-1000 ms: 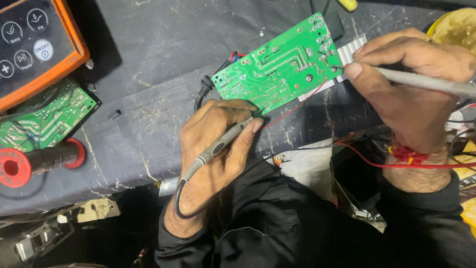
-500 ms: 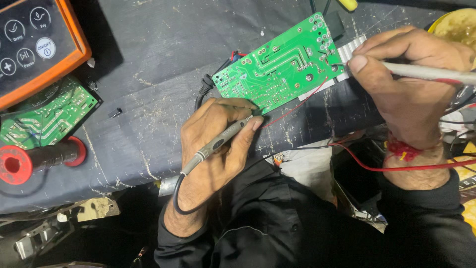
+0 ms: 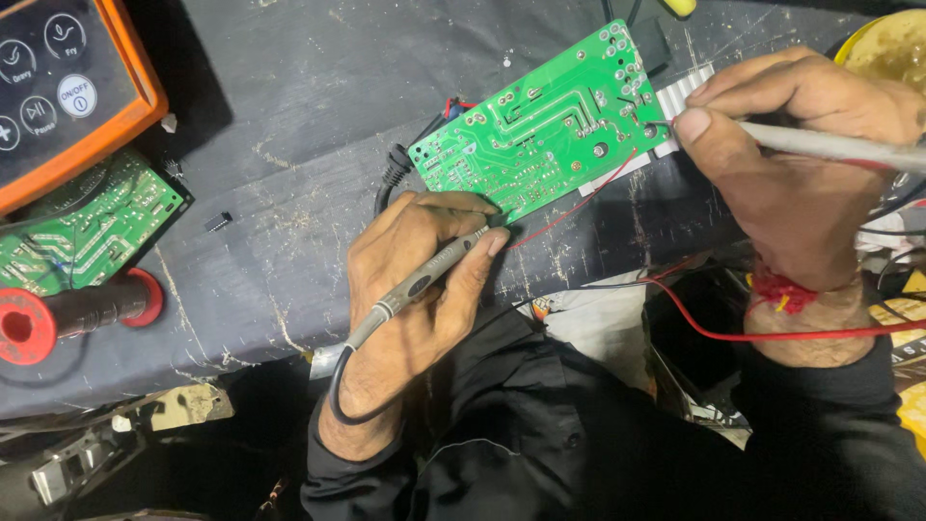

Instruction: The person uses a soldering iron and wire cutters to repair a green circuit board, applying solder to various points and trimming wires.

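A green circuit board (image 3: 540, 130) lies solder side up on the dark worn bench (image 3: 289, 193), tilted up to the right. My left hand (image 3: 420, 289) grips a grey probe (image 3: 424, 280) like a pen, its tip touching the board's lower edge. My right hand (image 3: 791, 164) holds a second grey probe (image 3: 830, 147), its tip on the board's right end near a white ribbed part (image 3: 690, 87). A red wire (image 3: 752, 333) runs below my right wrist.
An orange-framed panel with round buttons (image 3: 58, 92) sits at the top left. Below it lie another green board (image 3: 82, 232) and a red spool (image 3: 29, 328). A small black chip (image 3: 218, 221) rests on the bench. A yellow tub (image 3: 887, 48) stands at the top right.
My right hand has shifted slightly, keeping its probe tip at the board's right end. My left hand and its probe stay in place.
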